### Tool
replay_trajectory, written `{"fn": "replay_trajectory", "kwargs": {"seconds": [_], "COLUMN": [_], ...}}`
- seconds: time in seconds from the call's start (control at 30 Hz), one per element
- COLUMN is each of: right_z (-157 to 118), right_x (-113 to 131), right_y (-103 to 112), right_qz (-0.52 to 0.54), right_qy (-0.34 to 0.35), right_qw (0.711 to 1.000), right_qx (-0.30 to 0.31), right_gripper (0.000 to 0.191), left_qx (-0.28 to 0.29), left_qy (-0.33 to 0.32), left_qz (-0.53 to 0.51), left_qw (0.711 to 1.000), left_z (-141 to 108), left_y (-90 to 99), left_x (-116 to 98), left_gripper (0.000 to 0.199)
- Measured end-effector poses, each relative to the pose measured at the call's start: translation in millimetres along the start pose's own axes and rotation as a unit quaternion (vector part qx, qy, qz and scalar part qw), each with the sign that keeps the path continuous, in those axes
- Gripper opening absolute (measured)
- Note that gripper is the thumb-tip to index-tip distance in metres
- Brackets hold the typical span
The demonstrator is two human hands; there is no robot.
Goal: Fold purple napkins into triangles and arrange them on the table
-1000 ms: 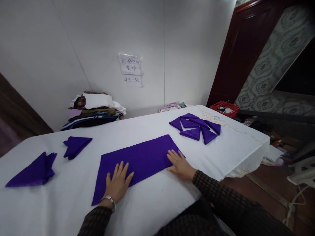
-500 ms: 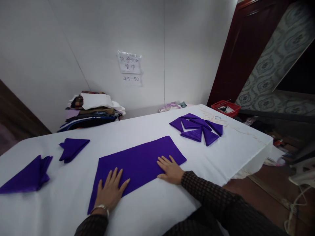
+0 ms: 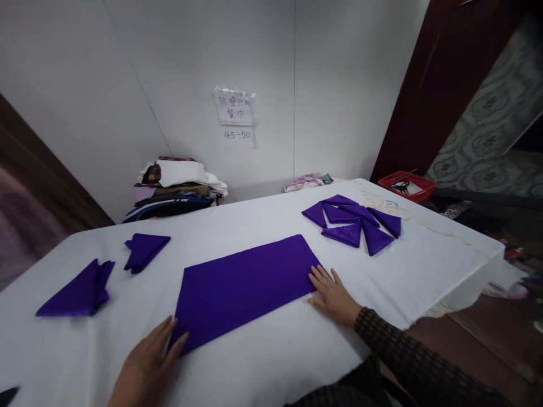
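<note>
A purple cloth napkin [image 3: 244,288], folded into a flat rectangle, lies before me on the white-covered table [image 3: 271,362]. My right hand [image 3: 333,297] rests flat on its near right corner, fingers stretched out. At the near left corner is my left hand [image 3: 146,362], slightly blurred, with thumb and fingers apart around the cloth's edge; whether it presses on the cloth I cannot tell. Two folded purple napkins lie to the left, one nearer [image 3: 78,294] and one farther back [image 3: 146,251]. Several purple napkins folded into triangles [image 3: 341,234] form a cluster at the back right.
Against the wall is a stack of folded clothes [image 3: 178,186], with a lilac cloth bundle [image 3: 303,182] farther right. A red basket [image 3: 419,192] stands beyond the table's far right corner. A handwritten paper sign [image 3: 235,116] hangs on the wall.
Both hands have moved outward across the napkin: the left to its near left corner, the right to its near right corner. The view has swung slightly left.
</note>
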State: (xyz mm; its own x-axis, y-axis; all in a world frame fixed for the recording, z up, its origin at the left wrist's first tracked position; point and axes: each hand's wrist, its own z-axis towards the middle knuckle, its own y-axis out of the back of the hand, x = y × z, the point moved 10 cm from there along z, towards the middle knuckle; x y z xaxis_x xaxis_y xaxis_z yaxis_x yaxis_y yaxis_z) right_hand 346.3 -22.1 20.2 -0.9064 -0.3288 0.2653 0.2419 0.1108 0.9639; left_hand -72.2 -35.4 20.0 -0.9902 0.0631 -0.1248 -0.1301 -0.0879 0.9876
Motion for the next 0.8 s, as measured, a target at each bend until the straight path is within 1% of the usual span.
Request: {"fn": "replay_trajectory", "kwargs": {"seconds": [0.07,0.13,0.2,0.3,0.4,0.47,0.57,0.67,0.73,0.8], "right_z": [2.8,5.4,7.9,12.4,18.3,22.6,27.8,27.1,24.0,22.1], "right_x": [19.2,41.7,65.4,98.8,127.1,141.7,152.4,152.0,149.8,149.4], "right_y": [-0.2,-3.0,-7.3,-14.7,-23.2,-29.8,-39.2,-44.6,-46.0,-46.0], "right_qz": [0.017,0.038,0.056,0.064,0.067,0.071,0.072,0.075,0.075,0.071], "right_qy": [0.028,0.068,0.111,0.169,0.208,0.224,0.229,0.224,0.221,0.218], "right_qw": [0.999,0.997,0.992,0.983,0.975,0.970,0.969,0.969,0.970,0.971], "right_qx": [0.003,0.013,0.024,0.036,0.046,0.055,0.062,0.066,0.070,0.074], "right_gripper": [0.068,0.066,0.064,0.066,0.067,0.066,0.067,0.066,0.065,0.066], "left_qx": [0.019,0.037,0.035,0.005,-0.002,-0.002,-0.005,0.011,0.035,0.056], "left_qy": [-0.060,-0.098,-0.105,-0.101,-0.104,-0.103,-0.105,-0.116,-0.109,-0.096], "left_qz": [-0.027,-0.014,0.009,0.035,0.039,0.029,0.013,0.015,0.024,0.021], "left_qw": [0.998,0.994,0.994,0.994,0.994,0.994,0.994,0.993,0.993,0.994], "left_z": [-8.7,-16.3,-18.4,-13.0,-5.9,-2.9,-2.9,-8.5,-13.2,-15.8], "left_y": [-4.2,-8.6,-9.0,-3.8,-3.4,-4.4,-4.5,-3.3,-0.7,5.0], "left_x": [-18.4,-31.2,-34.6,-33.2,-33.1,-32.5,-31.0,-33.6,-38.8,-50.7], "left_gripper": [0.054,0.051,0.047,0.048,0.048,0.047,0.043,0.044,0.046,0.050]}}
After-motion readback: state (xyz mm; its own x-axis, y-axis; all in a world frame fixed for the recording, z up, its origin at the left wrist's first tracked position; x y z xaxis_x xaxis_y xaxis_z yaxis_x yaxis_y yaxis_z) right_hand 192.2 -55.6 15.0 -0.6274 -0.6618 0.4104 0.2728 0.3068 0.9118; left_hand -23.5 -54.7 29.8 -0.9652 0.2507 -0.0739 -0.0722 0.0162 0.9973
